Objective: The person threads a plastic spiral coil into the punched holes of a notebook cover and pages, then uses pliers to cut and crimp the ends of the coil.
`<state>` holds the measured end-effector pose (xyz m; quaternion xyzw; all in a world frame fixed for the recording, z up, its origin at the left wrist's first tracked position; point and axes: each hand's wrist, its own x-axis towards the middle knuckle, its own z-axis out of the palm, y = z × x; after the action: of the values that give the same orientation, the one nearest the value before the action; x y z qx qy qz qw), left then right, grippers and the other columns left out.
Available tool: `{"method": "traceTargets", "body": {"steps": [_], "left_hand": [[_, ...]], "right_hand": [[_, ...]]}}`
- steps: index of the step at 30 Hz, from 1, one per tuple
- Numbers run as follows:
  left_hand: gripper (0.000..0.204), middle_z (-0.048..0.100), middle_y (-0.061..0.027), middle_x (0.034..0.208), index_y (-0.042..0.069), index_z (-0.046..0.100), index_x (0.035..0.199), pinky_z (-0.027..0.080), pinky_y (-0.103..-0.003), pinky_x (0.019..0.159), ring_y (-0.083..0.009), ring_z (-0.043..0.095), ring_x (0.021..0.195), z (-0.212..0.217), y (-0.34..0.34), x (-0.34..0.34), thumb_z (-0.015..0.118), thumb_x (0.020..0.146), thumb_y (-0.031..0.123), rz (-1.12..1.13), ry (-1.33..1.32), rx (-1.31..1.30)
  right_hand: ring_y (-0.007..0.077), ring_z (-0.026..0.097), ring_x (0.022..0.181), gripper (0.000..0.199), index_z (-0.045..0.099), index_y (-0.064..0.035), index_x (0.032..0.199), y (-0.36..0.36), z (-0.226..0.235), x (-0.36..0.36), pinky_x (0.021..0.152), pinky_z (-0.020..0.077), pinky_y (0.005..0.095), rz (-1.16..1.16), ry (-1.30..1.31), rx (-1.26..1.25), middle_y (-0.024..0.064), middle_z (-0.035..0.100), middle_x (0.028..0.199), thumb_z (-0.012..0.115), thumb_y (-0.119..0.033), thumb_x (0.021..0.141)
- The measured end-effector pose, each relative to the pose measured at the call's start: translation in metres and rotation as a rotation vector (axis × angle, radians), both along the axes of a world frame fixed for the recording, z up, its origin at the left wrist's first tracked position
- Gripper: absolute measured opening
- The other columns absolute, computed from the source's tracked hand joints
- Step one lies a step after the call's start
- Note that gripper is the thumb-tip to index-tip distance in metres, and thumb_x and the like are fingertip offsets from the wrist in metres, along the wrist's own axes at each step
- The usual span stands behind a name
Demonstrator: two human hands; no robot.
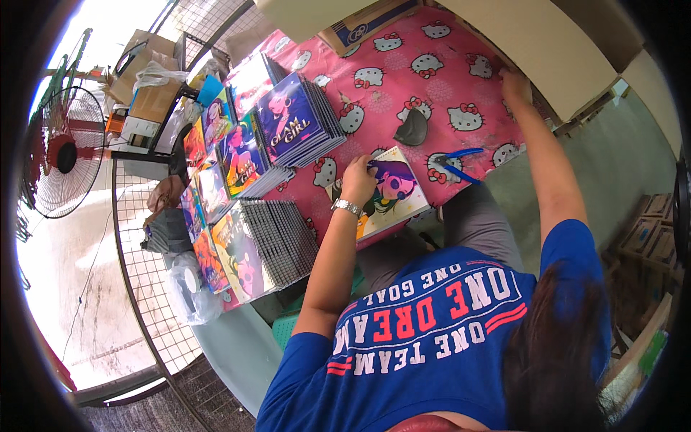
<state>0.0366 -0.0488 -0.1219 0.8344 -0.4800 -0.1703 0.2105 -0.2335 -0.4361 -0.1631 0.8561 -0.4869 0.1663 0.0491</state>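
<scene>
A spiral notebook [394, 189] with a colourful drawn figure on its cover lies tilted at the table's near edge, just above my lap. My left hand [359, 181], a metal watch on its wrist, is closed on the notebook's left part, with fingers at its upper edge. Stretched out to the far right, my right hand [515, 88] is at the edge of a large cardboard box [536, 54]; its fingers are too small and partly hidden to read. Blue-handled pliers [461, 164] lie to the right of the notebook. Beyond it sits a dark grey curved piece [411, 128].
Several stacks of notebooks, such as a purple-covered one [291, 122] and a spiral-bound row [277, 241], fill the table's left side. A pink patterned cloth [446, 93] covers the table. A fan [63, 153] stands at the far left, beside a wire grid [147, 237].
</scene>
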Motion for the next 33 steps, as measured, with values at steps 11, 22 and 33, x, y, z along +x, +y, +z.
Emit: {"method": "traceTargets", "body": {"steps": [11, 22, 33], "left_hand": [[0.031, 0.062, -0.0136, 0.097, 0.005, 0.058, 0.106, 0.042, -0.044, 0.090, -0.0334, 0.058, 0.096, 0.075, 0.047, -0.011, 0.060, 0.078, -0.007, -0.019, -0.173, -0.488], [0.022, 0.065, -0.0052, 0.094, 0.010, 0.066, 0.098, 0.036, -0.040, 0.087, -0.0243, 0.059, 0.092, 0.098, 0.070, -0.053, 0.073, 0.080, 0.020, -0.131, -0.413, -0.423], [0.019, 0.067, -0.0022, 0.088, 0.011, 0.067, 0.091, 0.035, -0.039, 0.089, -0.0219, 0.060, 0.089, 0.098, 0.071, -0.058, 0.076, 0.078, 0.023, -0.104, -0.373, -0.436]], "right_hand": [[0.0279, 0.061, 0.095, 0.029, 0.070, -0.0113, 0.116, 0.145, 0.096, 0.040, 0.086, 0.0494, 0.0354, 0.661, -0.716, 0.504, 0.0125, 0.062, 0.093, 0.060, -0.011, 0.089], [0.0209, 0.056, 0.095, 0.028, 0.073, -0.0150, 0.111, 0.279, 0.129, 0.058, 0.080, 0.0456, 0.0344, 0.979, -0.708, 0.662, 0.0025, 0.058, 0.098, 0.070, -0.008, 0.084], [0.0228, 0.056, 0.095, 0.028, 0.074, -0.0097, 0.105, 0.292, 0.126, 0.064, 0.083, 0.0469, 0.0341, 1.053, -0.803, 0.611, 0.0052, 0.061, 0.099, 0.065, 0.004, 0.082]]}}
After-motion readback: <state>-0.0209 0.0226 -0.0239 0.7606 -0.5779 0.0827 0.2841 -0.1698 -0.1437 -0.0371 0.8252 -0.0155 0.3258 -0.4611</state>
